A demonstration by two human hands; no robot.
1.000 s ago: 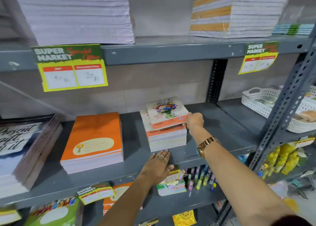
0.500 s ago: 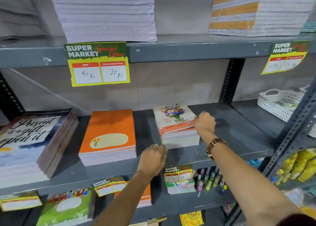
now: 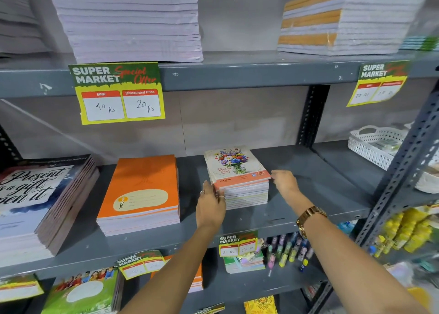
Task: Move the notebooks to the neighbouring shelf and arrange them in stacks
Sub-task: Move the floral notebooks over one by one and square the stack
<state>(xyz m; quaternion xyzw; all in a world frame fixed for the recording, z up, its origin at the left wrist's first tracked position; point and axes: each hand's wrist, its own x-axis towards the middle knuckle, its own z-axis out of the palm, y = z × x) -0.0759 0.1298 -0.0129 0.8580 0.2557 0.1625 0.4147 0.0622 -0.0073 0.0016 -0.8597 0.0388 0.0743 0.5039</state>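
A small stack of flower-cover notebooks (image 3: 237,171) stands squared up on the grey middle shelf (image 3: 316,195). My left hand (image 3: 210,207) lies flat against the stack's left side, fingers straight. My right hand (image 3: 283,182) touches the stack's right side near the top corner, fingers curled loosely. Neither hand lifts a notebook. A taller stack of orange notebooks (image 3: 142,190) sits to the left of it, a hand's width away.
Dark-cover books (image 3: 35,202) fill the shelf's left end. Bare shelf lies right of the flower stack, up to the upright post (image 3: 311,116). A white basket (image 3: 377,145) sits on the neighbouring shelf. Paper stacks (image 3: 128,21) load the shelf above; pens (image 3: 287,252) and notebooks lie below.
My left hand rose from the shelf's front edge to the stack's left side. The skewed top notebooks now sit aligned with the stack. The view has shifted slightly left.
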